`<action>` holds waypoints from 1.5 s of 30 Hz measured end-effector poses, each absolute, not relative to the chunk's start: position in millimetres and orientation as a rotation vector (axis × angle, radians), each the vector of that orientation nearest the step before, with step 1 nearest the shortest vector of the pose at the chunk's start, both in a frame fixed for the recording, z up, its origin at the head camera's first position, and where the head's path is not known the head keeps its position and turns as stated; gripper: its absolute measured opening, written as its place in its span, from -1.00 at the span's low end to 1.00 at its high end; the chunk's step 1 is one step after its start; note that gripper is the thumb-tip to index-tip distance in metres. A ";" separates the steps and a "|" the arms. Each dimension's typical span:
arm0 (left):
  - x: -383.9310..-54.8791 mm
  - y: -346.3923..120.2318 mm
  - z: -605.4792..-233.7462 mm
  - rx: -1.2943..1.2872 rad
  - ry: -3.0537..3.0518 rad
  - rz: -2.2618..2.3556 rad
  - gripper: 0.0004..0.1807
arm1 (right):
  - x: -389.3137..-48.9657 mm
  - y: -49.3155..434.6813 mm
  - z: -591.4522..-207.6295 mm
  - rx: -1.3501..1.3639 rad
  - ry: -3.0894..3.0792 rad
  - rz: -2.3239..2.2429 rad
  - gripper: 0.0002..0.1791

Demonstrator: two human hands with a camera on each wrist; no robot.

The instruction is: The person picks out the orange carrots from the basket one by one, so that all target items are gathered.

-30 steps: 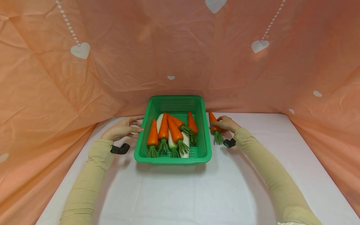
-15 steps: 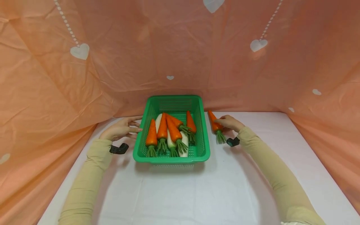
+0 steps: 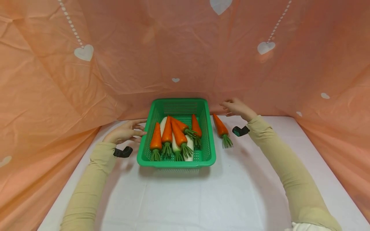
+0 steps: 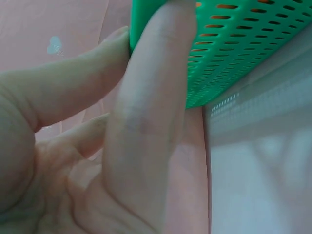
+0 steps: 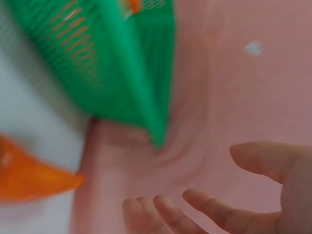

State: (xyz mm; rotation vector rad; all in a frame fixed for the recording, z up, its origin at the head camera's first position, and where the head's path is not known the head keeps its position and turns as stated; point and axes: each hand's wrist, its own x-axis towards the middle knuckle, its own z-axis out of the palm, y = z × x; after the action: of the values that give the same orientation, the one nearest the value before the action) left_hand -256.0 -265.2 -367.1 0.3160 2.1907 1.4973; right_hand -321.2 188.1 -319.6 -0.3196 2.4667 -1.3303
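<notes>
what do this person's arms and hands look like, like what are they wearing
The left hand and right hand are bare, with no gloves. A pale khaki left sleeve and matching right sleeve run down to the wrists, wrinkled in places. A small black left wrist device and a similar right wrist device are worn there. No cables are visible.

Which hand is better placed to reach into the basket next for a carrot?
Probably the right hand: it holds nothing, raised clear of the loose carrot beside the basket, while the left hand touches the basket's opposite side.
</notes>
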 end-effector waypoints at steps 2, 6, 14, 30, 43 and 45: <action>-255.6 -265.3 -366.2 0.325 2.197 1.491 -0.22 | -320.2 178.1 -311.7 -0.354 2.454 -1.370 -0.39; -254.4 -264.4 -364.9 0.320 2.198 1.486 -0.22 | -315.5 154.1 -304.3 -0.390 2.355 -1.443 -0.44; -253.6 -264.0 -362.7 0.300 2.181 1.490 -0.24 | -304.5 114.1 -308.0 -0.484 2.205 -1.435 -0.48; -254.3 -263.3 -362.5 0.296 2.188 1.487 -0.22 | -292.8 66.9 -340.5 -0.485 2.055 -1.260 -0.47; -253.7 -261.7 -362.7 0.294 2.223 1.461 -0.22 | -290.0 52.9 -346.0 -0.448 2.041 -1.163 -0.42; -254.0 -262.3 -362.7 0.294 2.229 1.457 -0.21 | -290.1 50.2 -345.7 -0.456 2.048 -1.129 -0.38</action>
State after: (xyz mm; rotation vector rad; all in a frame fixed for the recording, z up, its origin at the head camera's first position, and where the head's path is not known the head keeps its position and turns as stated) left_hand -254.0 -262.3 -362.7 0.2935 2.2295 1.4573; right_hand -290.1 50.2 -345.7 -0.4556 2.0479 -1.1289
